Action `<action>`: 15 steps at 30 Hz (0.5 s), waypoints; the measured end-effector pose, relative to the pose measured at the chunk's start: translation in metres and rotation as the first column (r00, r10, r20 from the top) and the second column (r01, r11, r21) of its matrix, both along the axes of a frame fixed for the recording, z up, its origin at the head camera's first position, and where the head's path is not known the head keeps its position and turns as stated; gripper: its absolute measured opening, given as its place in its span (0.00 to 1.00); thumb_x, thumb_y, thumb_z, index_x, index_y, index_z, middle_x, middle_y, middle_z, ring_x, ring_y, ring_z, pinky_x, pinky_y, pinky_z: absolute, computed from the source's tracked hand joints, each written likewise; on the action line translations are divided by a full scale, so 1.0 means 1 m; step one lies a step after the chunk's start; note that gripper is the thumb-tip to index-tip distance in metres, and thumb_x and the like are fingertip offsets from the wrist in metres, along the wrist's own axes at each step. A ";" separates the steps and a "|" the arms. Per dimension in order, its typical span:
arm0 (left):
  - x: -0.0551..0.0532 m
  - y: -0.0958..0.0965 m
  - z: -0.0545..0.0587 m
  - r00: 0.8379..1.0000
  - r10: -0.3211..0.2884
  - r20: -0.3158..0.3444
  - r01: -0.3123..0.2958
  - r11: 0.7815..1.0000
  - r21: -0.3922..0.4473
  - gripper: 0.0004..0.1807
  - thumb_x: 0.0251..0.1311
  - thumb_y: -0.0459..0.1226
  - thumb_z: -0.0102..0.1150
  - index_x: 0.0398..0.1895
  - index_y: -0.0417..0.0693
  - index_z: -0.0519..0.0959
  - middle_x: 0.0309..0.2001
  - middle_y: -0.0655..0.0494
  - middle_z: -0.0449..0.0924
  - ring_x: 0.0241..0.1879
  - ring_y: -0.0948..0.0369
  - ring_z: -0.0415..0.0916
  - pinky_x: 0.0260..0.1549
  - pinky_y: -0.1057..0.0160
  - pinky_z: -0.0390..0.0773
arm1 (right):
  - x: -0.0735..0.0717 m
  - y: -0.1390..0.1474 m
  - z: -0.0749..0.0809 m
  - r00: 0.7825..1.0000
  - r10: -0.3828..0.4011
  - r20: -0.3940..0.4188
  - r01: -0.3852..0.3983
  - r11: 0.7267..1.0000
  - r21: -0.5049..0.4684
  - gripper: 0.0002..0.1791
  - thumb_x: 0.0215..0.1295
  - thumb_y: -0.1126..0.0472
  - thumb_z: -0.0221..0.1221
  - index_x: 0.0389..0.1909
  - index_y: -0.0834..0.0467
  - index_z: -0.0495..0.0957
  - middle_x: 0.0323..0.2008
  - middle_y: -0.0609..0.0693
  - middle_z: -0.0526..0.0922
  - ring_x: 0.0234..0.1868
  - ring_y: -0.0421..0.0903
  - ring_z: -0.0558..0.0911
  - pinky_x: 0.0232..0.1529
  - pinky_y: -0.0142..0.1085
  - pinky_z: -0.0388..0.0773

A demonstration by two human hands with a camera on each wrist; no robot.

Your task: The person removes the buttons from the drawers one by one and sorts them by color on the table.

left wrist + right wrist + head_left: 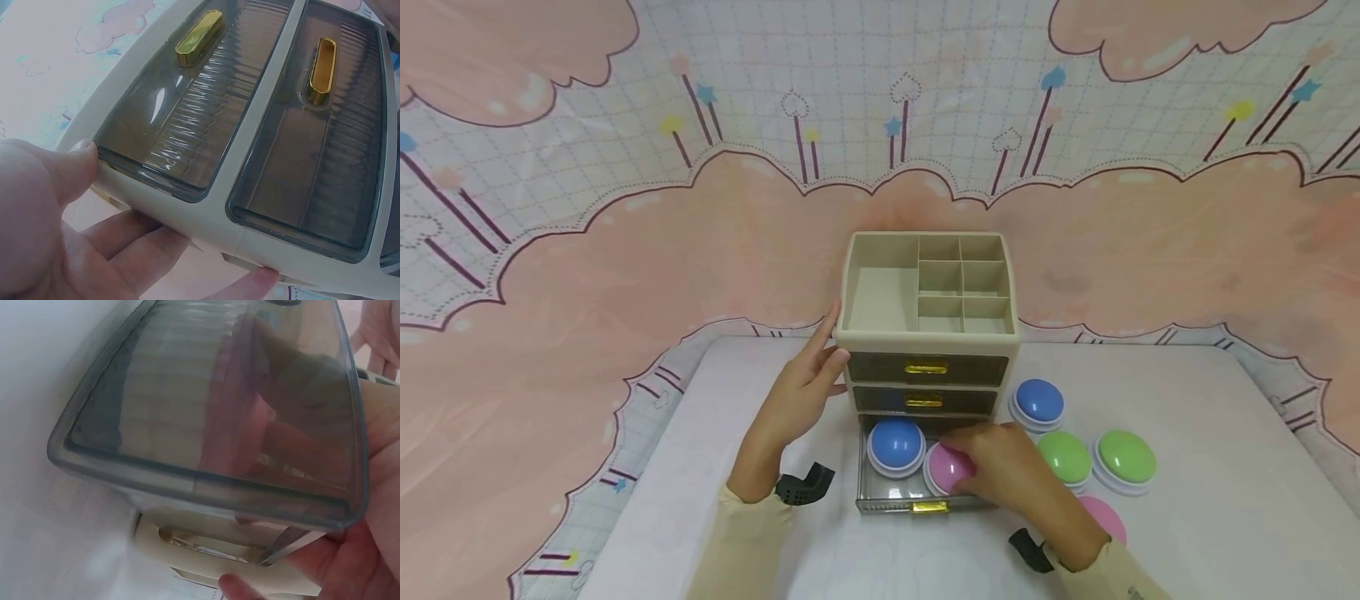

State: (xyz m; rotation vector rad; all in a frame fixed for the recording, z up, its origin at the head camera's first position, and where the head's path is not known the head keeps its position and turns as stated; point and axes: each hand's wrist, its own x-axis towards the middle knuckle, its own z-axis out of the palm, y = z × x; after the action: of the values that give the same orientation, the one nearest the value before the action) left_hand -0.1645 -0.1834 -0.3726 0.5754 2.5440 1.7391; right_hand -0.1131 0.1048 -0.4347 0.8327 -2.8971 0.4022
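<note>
A cream desktop drawer organizer [928, 337] stands at the middle of the table, its bottom drawer [887, 492] pulled out. My left hand [797, 392] presses its left side, thumb at the front corner and fingers spread along the side wall in the left wrist view. Inside the drawer, a blue dome-topped push button [896, 444] with a white base sits on the left. Beside it, my right hand [1003, 462] grips a pink dome-topped push button [947, 468], which shows blurred through the smoky drawer front [206, 425] in the right wrist view.
Right of the organizer lie a blue button [1039, 401], two green buttons [1126, 457] and a pink one [1102, 518] partly behind my right forearm. Two upper drawers with gold handles [925, 368] are closed. A patterned cloth backdrop [760, 242] rises behind the table.
</note>
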 end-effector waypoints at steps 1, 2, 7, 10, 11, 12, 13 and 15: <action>0.000 0.000 0.000 1.000 -0.001 0.003 0.001 1.000 0.000 0.36 0.79 0.47 0.47 0.81 0.82 0.44 0.79 0.49 0.60 0.73 0.47 0.68 0.53 0.45 0.84 | 0.000 0.001 0.000 1.000 0.012 -0.001 -0.012 1.000 0.001 0.29 0.39 0.52 0.84 0.47 0.49 0.89 0.41 0.43 0.91 0.37 0.44 0.86 0.42 0.45 0.83; 0.000 0.000 0.000 1.000 -0.003 0.002 0.003 1.000 0.000 0.36 0.79 0.47 0.47 0.81 0.81 0.44 0.79 0.48 0.60 0.73 0.47 0.68 0.53 0.45 0.84 | 0.000 0.001 -0.001 1.000 0.022 -0.006 -0.022 1.000 0.003 0.28 0.40 0.52 0.84 0.47 0.49 0.88 0.41 0.43 0.90 0.37 0.43 0.85 0.41 0.43 0.83; 0.000 -0.002 0.002 1.000 0.006 -0.008 -0.006 1.000 -0.014 0.36 0.79 0.48 0.48 0.81 0.83 0.43 0.78 0.50 0.61 0.73 0.48 0.68 0.53 0.45 0.84 | 0.000 0.002 0.000 0.999 0.047 -0.020 -0.047 0.999 0.014 0.27 0.43 0.49 0.82 0.47 0.49 0.87 0.40 0.42 0.89 0.33 0.39 0.82 0.36 0.37 0.81; 0.000 -0.002 0.002 1.000 0.013 -0.013 -0.013 1.000 -0.013 0.36 0.79 0.48 0.47 0.80 0.84 0.44 0.79 0.52 0.60 0.73 0.49 0.68 0.53 0.44 0.84 | -0.002 0.001 -0.001 0.997 0.062 -0.042 -0.061 0.998 0.026 0.27 0.43 0.49 0.82 0.47 0.50 0.87 0.40 0.42 0.89 0.32 0.40 0.82 0.35 0.38 0.82; 0.000 -0.002 0.002 1.000 0.011 -0.015 -0.011 1.000 -0.011 0.36 0.79 0.47 0.47 0.80 0.84 0.44 0.79 0.52 0.60 0.73 0.49 0.68 0.53 0.44 0.84 | -0.002 0.001 -0.001 0.997 0.066 -0.048 -0.064 0.997 0.034 0.27 0.43 0.49 0.82 0.47 0.50 0.87 0.41 0.42 0.89 0.33 0.41 0.83 0.35 0.38 0.82; 0.000 -0.002 0.002 1.000 0.009 -0.014 -0.009 1.000 -0.008 0.36 0.79 0.47 0.47 0.80 0.84 0.44 0.79 0.52 0.60 0.73 0.49 0.67 0.53 0.44 0.84 | -0.002 0.001 -0.002 0.997 0.066 -0.048 -0.064 0.997 0.043 0.28 0.43 0.49 0.82 0.48 0.50 0.87 0.41 0.43 0.89 0.33 0.42 0.84 0.36 0.39 0.82; 0.000 -0.002 0.001 1.000 0.009 -0.011 -0.009 1.000 -0.008 0.36 0.79 0.47 0.47 0.80 0.85 0.44 0.79 0.53 0.60 0.73 0.50 0.68 0.53 0.44 0.84 | -0.003 0.001 -0.002 0.996 0.070 -0.049 -0.068 0.996 0.053 0.28 0.43 0.49 0.82 0.48 0.50 0.87 0.42 0.43 0.89 0.34 0.43 0.84 0.36 0.39 0.83; 0.000 -0.001 0.000 1.000 0.003 -0.010 -0.003 1.000 -0.008 0.36 0.79 0.47 0.47 0.80 0.86 0.44 0.79 0.52 0.60 0.73 0.49 0.68 0.53 0.45 0.84 | -0.003 0.002 -0.003 0.996 0.074 -0.044 -0.071 0.995 0.072 0.29 0.43 0.49 0.82 0.49 0.51 0.87 0.43 0.44 0.89 0.35 0.44 0.85 0.37 0.40 0.83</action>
State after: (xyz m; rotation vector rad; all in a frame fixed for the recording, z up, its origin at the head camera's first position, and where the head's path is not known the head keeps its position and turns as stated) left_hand -0.1642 -0.1846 -0.3724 0.5816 2.5589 1.7302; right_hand -0.1162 0.1064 -0.4381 0.9471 -2.8603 0.2839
